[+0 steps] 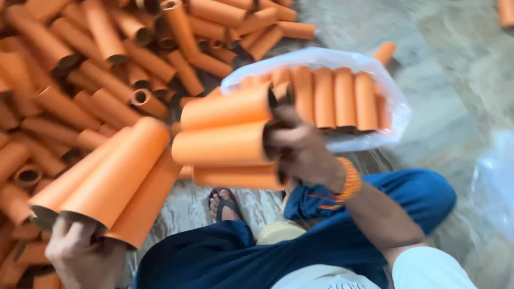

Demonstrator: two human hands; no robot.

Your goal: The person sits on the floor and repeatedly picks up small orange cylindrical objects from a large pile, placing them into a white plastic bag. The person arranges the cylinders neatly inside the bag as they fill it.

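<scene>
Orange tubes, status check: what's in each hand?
Left hand grips three orange tubes. Right hand grips three more. Plastic bag part filled ahead.

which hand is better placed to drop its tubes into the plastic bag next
Probably the right hand: its orange tubes sit right beside the plastic bag. The left hand holds its bundle farther away, by the pile.

Head camera, steep downward view, close
</scene>
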